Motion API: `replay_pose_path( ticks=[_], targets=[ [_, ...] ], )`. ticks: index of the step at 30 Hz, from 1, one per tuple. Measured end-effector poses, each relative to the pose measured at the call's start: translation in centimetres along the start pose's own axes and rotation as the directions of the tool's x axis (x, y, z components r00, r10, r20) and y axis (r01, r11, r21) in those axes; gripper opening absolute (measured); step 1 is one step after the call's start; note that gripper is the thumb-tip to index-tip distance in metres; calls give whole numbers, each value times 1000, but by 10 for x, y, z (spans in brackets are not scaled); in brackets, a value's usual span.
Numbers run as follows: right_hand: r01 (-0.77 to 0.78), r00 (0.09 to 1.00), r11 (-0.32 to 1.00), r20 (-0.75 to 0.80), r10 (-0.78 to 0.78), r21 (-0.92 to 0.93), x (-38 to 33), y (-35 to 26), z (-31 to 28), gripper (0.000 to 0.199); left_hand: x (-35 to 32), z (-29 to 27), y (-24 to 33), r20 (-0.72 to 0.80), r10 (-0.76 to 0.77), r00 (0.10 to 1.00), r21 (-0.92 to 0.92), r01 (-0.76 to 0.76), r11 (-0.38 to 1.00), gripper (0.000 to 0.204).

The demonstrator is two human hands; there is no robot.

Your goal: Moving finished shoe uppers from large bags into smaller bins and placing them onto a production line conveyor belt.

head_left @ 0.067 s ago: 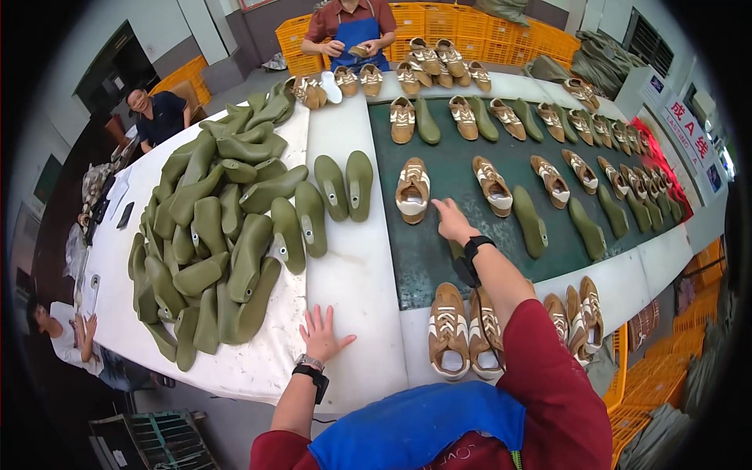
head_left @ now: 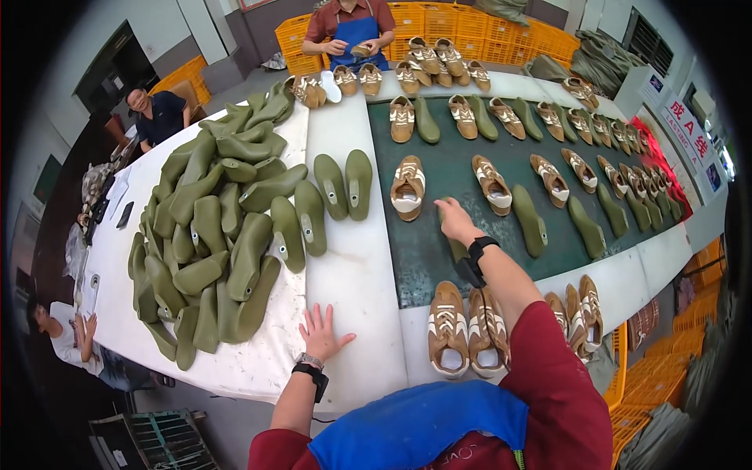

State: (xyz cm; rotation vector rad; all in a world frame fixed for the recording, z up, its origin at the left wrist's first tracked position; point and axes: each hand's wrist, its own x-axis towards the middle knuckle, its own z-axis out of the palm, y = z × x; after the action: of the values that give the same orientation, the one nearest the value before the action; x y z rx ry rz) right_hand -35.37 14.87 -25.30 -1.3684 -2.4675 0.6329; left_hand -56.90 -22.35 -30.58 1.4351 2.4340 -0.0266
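Note:
My right hand [head_left: 457, 220] reaches over the dark green belt, its fingers curled around a green shoe last [head_left: 460, 251]. Most of that last is hidden under the hand and wrist. Just left of it lies a brown-and-white sneaker [head_left: 407, 188], apart from my fingers. Another brown sneaker [head_left: 491, 186] lies a little to the right, with a green last [head_left: 530, 222] beyond it. Flat on the white table edge, fingers spread, rests my left hand [head_left: 323, 335], holding nothing. Two pairs of green lasts [head_left: 358, 186] stand between the belt and a big heap of lasts [head_left: 207, 227].
Brown sneakers [head_left: 449, 329] line the near table edge beside my right forearm. Rows of sneakers and lasts run along the belt [head_left: 486, 251] to the far right. Across the table a co-worker in a blue apron [head_left: 356, 39] handles a shoe. Orange crates [head_left: 478, 27] stand behind.
The sneaker nearest my right hand has shifted slightly left. My right hand has moved a little right, its outstretched finger now drawn in on the last. My left hand stays put.

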Motion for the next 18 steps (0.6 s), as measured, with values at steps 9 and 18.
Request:
replay_pose_path(
  ticks=[9, 18],
  targets=[
    [431, 773, 866, 391, -499, 252, -148, -66, -57, 27, -3, 6, -4, 3, -5, 1000, 26, 5, 1000, 101],
    [387, 747, 920, 608, -269, -68, -291, -65, -31, 26, -3, -13, 18, 106, -36, 994, 22, 33, 999, 97]
  ],
)
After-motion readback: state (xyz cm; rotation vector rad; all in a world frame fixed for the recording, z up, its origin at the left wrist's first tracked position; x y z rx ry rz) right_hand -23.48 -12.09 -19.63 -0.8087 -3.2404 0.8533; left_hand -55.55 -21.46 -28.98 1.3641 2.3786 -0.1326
